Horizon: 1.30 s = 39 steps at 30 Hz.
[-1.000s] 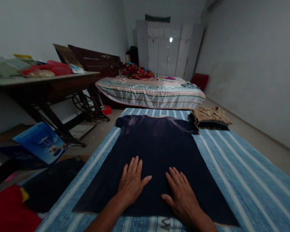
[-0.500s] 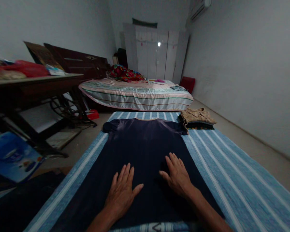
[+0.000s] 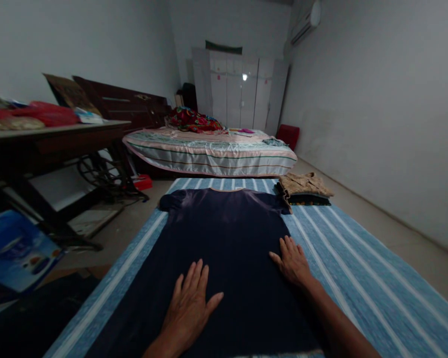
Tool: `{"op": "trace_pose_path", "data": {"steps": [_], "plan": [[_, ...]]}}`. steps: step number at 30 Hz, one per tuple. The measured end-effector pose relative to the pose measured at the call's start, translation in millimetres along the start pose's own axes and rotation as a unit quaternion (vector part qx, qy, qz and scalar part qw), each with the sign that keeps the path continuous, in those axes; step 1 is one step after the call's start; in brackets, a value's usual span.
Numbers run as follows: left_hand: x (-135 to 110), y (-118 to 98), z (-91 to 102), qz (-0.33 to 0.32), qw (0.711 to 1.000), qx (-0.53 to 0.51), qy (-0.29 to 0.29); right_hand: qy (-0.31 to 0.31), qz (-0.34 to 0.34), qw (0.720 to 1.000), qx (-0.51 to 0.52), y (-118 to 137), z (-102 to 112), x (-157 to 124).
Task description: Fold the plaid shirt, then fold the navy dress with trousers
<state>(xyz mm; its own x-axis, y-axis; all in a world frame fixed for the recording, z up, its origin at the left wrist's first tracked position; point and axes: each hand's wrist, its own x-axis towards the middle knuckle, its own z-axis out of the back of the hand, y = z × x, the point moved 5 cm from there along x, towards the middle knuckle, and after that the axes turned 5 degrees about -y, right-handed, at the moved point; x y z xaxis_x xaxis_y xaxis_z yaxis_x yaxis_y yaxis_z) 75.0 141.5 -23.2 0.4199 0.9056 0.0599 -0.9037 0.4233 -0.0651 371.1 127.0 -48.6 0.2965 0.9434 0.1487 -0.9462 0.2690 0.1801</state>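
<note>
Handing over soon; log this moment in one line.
left hand: open on dark garment | right hand: open at garment's side edge | dark garment: spread on striped cover | folded clothes: beside one sleeve

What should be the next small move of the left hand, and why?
Probably the left hand should slide outward toward the left edge of the dark shirt, perhaps smoothing that side: it is palm down, well inside that edge, while the right hand is at the right edge, and the shirt lies spread on the blue striped cover.
</note>
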Motion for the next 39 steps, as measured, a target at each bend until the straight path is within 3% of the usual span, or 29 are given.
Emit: {"op": "trace_pose_path", "data": {"steps": [3, 6, 11, 16, 21, 27, 33, 39], "plan": [[-0.2, -6.4, 4.2, 0.004, 1.0, -0.005, 0.0, -0.007, 0.038, 0.999, 0.006, 12.9, 5.9, -11.4], [-4.0, -26.4, 8.7, -0.035, 0.999, -0.031, 0.009, 0.01, 0.084, 0.996, 0.02, 22.4, 3.4, -27.4], [-14.7, -56.5, 2.3, -0.122, 0.988, -0.074, 0.063, 0.028, 0.072, 0.997, 0.011, 11.4, -7.0, -40.2], [-17.0, -53.0, -8.5, -0.138, 0.986, -0.081, 0.051, -0.002, 0.045, 0.999, -0.005, -6.5, -5.9, -41.9], [-17.9, -50.5, -10.1, -0.147, 0.985, -0.083, 0.031, -0.023, 0.025, 0.999, -0.02, -5.9, 0.9, -54.8], [-17.7, -52.6, -4.6, -0.136, 0.986, -0.082, 0.049, -0.017, 0.069, 0.997, -0.014, 6.7, 0.2, -75.9], [-18.1, -54.6, 0.3, -0.128, 0.986, -0.082, 0.072, -0.026, 0.046, 0.998, -0.033, 0.8, -0.8, -88.3], [-21.4, -56.2, 3.5, -0.128, 0.983, -0.097, 0.084, -0.04, 0.098, 0.994, -0.016, 1.7, -16.0, -117.6]]}}
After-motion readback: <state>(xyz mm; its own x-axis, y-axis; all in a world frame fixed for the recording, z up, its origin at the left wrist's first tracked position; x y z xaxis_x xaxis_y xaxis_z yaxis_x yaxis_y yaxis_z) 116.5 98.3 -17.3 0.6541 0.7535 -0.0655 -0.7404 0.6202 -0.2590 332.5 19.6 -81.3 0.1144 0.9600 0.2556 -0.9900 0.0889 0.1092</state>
